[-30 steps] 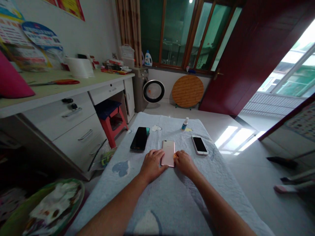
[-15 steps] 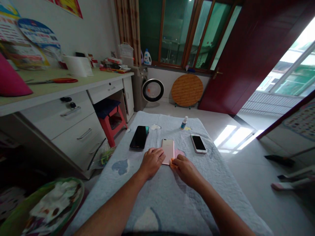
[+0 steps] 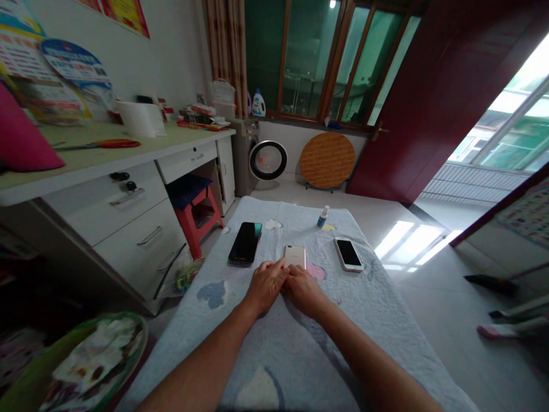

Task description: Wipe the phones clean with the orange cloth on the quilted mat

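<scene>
A pale gold smartphone [image 3: 295,256] lies back up on the cloth-covered table, its lower part covered by my hands. My left hand [image 3: 266,285] grips it at the left edge, fingers over the side. Curled over the lower part of the phone, my right hand [image 3: 303,290] touches the left fingers. The small orange cloth seen in it a moment ago is hidden beneath its fingers now. A black smartphone [image 3: 246,243] lies to the left and a white smartphone with a dark screen [image 3: 349,254] to the right. Behind them stands a small spray bottle [image 3: 322,217].
A light blue patterned cloth [image 3: 257,326] covers the table. At left stand a desk [image 3: 128,212] with drawers, a red stool [image 3: 193,214] and a green basin [image 3: 139,343] of refuse. An open-doored washing machine [image 3: 244,151] and a round wooden tabletop [image 3: 327,160] are farther back.
My right hand has moved left from the phone's lower right corner across its lower part, up against my left hand. The orange cloth has gone out of sight under it.
</scene>
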Demonstrator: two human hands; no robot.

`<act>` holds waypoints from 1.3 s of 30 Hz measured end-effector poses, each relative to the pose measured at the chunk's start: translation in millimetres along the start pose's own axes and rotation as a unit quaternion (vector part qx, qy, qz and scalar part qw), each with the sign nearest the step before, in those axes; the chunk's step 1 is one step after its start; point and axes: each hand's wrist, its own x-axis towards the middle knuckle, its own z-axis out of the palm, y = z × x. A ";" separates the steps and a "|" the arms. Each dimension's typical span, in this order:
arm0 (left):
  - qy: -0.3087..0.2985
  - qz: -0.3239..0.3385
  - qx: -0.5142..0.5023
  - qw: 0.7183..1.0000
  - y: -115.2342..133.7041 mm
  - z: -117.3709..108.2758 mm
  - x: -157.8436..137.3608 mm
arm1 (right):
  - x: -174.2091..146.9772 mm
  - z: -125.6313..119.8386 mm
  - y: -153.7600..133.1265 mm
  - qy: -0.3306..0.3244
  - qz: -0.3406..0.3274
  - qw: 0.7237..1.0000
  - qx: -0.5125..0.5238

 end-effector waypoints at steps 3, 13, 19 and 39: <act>0.007 -0.022 -0.011 1.000 1.4 -0.3 -0.6 | 10.1 0.4 16.7 0.004 0.033 0.999 -0.027; -0.007 -0.028 0.040 0.999 6.3 -2.1 -2.6 | 58.4 -1.9 65.0 0.031 0.139 0.986 -0.085; 0.001 -0.025 0.031 0.999 6.4 -2.8 -2.2 | 61.2 -2.6 55.2 0.026 0.105 0.991 -0.084; -0.032 0.008 0.078 0.996 1.7 1.9 -2.7 | -30.6 -2.7 39.4 0.058 0.038 0.998 -0.004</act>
